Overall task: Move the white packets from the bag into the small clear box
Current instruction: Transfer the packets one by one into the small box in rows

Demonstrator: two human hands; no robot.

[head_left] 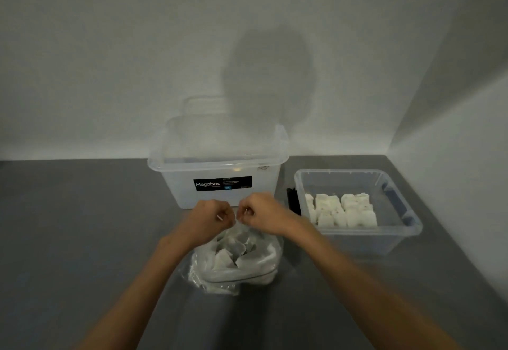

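At the centre of the frame, the left hand (pixel 210 216) and right hand (pixel 259 213) meet, fingers curled tight, each pinching the top edge of the bag (pixel 255 264) between thumb and fingertips. The white packets (pixel 224 257) still to be moved lie heaped inside it, low in the middle of the frame. More already stand in rows in the small clear box (pixel 406 212) at the right.

The step in hand looks like opening the bag's mouth. It is probably best to pull the two edges apart evenly, keeping the bag upright (thin film tears or tips easily), until the mouth is wide enough for a hand to enter.
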